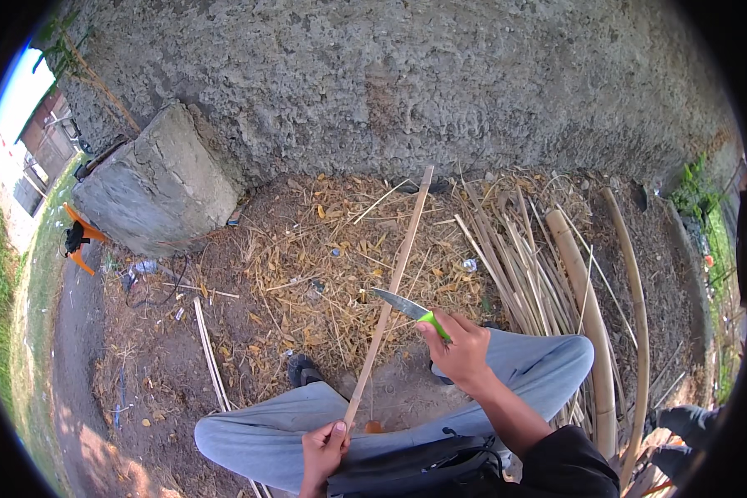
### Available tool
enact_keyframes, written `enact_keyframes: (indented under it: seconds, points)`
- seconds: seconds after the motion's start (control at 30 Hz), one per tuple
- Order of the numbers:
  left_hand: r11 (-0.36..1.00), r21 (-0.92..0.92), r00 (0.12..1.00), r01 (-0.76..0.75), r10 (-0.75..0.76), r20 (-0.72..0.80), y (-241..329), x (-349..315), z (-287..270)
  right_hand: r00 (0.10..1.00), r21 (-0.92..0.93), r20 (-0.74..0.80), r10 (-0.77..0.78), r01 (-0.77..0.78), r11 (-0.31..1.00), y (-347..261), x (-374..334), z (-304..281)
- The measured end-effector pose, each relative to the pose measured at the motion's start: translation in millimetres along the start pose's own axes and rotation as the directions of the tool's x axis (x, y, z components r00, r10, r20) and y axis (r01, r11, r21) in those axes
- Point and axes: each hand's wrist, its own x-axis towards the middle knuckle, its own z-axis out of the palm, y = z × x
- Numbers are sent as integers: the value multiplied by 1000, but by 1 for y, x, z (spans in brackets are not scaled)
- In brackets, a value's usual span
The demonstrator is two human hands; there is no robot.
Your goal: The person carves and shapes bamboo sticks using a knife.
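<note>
A long, flat bamboo strip (pixel 402 257) slants up from my lap toward the wall. My left hand (pixel 324 452) grips its lower end, thumb pressed along it. In my right hand (pixel 459 352) is a knife (pixel 410 309) with a bright green handle. Its blade points left and crosses the strip near the middle; whether the edge touches the strip I cannot tell. The fingers of my right hand are wrapped round the handle. Both hands are above my legs in grey trousers, bent out to either side.
Several split bamboo strips (pixel 515 266) lie in a heap at the right, beside a thick bamboo pole (pixel 585 324) and a thinner curved pole (pixel 631 324). Two pale strips (pixel 211 353) lie at my left. A concrete block (pixel 162 183) stands by the rough wall (pixel 440 91). Shavings and dry leaves cover the ground.
</note>
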Motion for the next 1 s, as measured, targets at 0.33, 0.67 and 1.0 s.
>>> enact_keyframes:
  seconds: [0.33, 0.67, 1.0]
  points:
    - [1000, 2, 1000, -17, 17, 7, 1, 0, -1, 999, 46, -33, -27, 28, 999, -6, 2, -1]
    - [1000, -7, 999, -23, 23, 23, 1, -1, -1, 998, 100, -47, -41, 45, 994, -10, 3, -7]
    - [1000, -25, 1000, 15, -15, 8, 2, -1, 0, 999, 113, -33, -41, 44, 993, -14, 1, -7]
